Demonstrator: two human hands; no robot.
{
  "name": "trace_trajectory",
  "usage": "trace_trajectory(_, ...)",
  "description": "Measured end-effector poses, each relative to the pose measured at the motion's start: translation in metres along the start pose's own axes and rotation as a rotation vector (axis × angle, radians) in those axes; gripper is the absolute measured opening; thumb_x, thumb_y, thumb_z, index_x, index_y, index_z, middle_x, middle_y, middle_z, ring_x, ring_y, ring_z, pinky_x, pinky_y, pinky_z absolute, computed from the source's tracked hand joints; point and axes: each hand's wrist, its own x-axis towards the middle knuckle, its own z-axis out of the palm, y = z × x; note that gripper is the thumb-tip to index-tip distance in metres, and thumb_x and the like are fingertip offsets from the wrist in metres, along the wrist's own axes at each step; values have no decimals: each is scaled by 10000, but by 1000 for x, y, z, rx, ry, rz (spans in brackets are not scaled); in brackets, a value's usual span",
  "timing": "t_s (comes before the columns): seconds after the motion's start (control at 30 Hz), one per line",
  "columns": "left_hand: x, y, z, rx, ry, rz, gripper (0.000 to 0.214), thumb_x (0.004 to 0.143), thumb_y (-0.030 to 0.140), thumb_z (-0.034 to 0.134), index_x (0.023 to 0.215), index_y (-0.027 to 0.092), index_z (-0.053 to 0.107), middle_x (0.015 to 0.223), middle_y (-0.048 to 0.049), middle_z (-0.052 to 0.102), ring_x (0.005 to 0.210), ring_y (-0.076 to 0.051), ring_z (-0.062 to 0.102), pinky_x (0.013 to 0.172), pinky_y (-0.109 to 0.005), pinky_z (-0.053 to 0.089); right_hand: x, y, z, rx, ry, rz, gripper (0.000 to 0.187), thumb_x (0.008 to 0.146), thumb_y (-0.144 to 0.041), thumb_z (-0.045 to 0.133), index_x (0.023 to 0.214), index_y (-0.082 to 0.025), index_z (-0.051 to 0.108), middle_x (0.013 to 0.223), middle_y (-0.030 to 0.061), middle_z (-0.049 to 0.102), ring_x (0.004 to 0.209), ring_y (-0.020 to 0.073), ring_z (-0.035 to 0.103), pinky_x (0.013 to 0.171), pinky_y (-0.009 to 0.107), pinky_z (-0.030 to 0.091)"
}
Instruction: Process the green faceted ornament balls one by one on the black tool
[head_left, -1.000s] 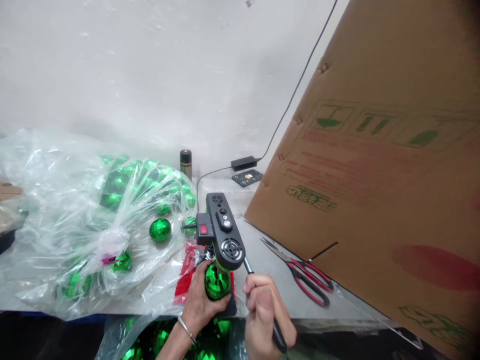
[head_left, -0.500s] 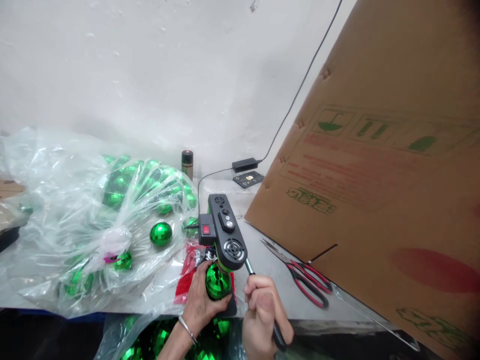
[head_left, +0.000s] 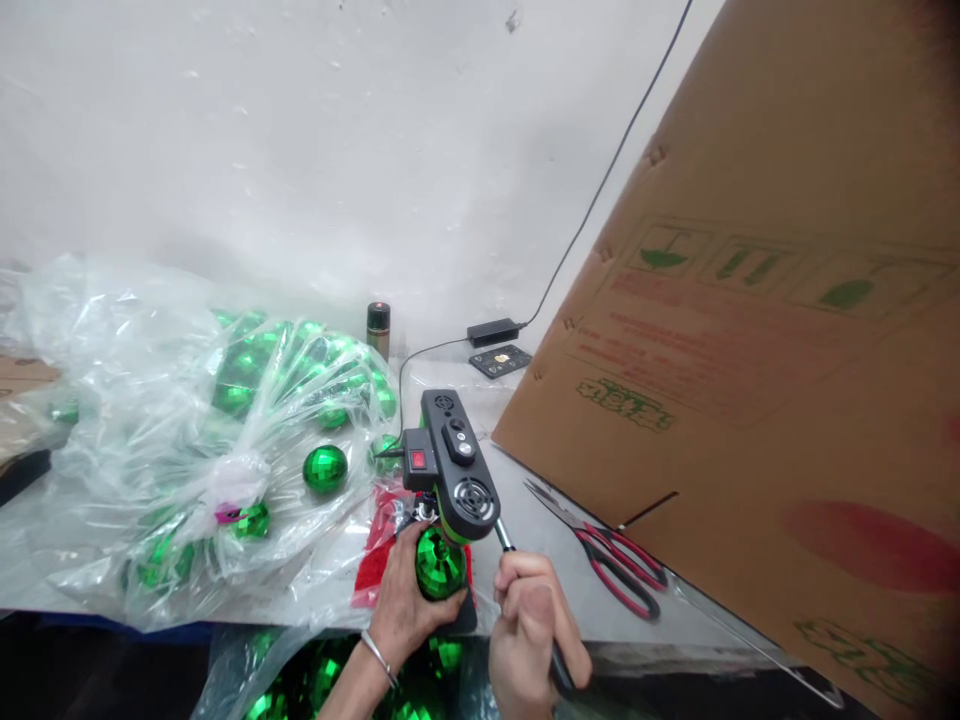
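Observation:
My left hand (head_left: 405, 608) is wrapped round a shiny green faceted ball (head_left: 438, 563) and holds it under the head of a small black bench machine (head_left: 452, 466) with a red switch. My right hand (head_left: 534, 625) is closed round the machine's lever handle (head_left: 559, 665), a metal rod with a black grip that slants down from the machine's right side. Both hands are at the table's near edge. A metal bangle is on my left wrist.
A clear plastic bag (head_left: 187, 450) full of green balls lies at the left. Red-handled scissors (head_left: 611, 555) lie right of the machine. A big cardboard box (head_left: 750, 330) leans at the right. A small can (head_left: 379, 328), a power adapter (head_left: 493, 331) and a cable sit by the wall.
Nothing has clearly changed besides a slight shift of the view; both hands keep their grip on the ball and the lever.

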Motion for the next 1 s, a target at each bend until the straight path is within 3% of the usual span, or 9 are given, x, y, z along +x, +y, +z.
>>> trace_trajectory(0.6, 2, 0, 2, 6, -8, 12, 816, 664, 287, 919, 1429, 172, 656, 1403, -189, 776, 1358, -427, 750, 1214, -648, 592, -7, -2, 6, 19, 62, 62, 484, 1188, -260, 475, 706, -238, 520, 745, -31, 560, 614, 125, 515, 557, 277, 390)
trace_trajectory(0.83, 2, 2, 5, 13, -12, 26, 811, 668, 274, 917, 1428, 163, 656, 1388, -189, 782, 1324, -411, 768, 1201, -629, 605, -22, 9, 6, 12, 61, -1, 513, 1211, -299, 442, 703, -242, 479, 738, -26, 541, 619, 136, 511, 589, 289, 406)
trace_trajectory(1.0, 1, 3, 3, 9, -23, 2, 816, 667, 297, 916, 1427, 154, 654, 1376, -200, 785, 1319, -427, 769, 1195, -646, 602, -30, 24, -8, -17, -33, -46, 545, 1191, -421, 530, 679, -237, 566, 737, -14, 617, 620, 152, 575, 671, 331, 492)
